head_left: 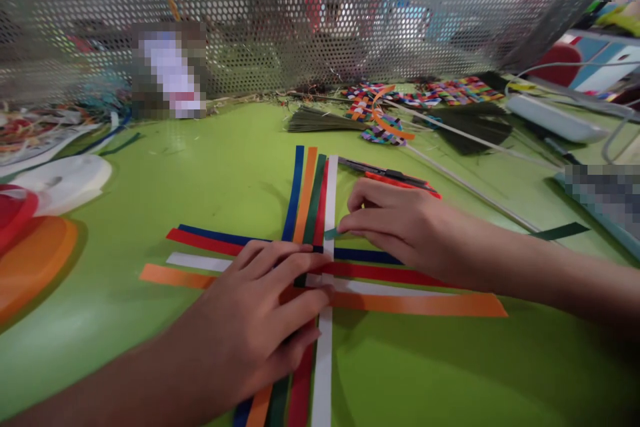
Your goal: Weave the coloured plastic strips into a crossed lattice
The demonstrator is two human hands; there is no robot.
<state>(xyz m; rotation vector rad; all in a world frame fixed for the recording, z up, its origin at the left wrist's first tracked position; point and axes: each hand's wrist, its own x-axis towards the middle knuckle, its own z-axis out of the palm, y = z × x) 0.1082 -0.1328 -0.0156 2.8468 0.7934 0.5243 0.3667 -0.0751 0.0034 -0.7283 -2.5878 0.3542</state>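
Coloured paper strips lie crossed in a weave on the green table. Blue, orange, green, red and white strips run away from me. Blue, red, white and orange strips run sideways. My left hand presses flat on the crossing, fingers spread over the strips. My right hand pinches the tip of a dark green strip that trails off to the right, holding it beside the white vertical strip.
A red-handled cutter lies just behind my right hand. Finished woven mats and dark strip bundles sit at the back by a perforated metal screen. Tape rolls lie at the left, cables and a white power strip at the right.
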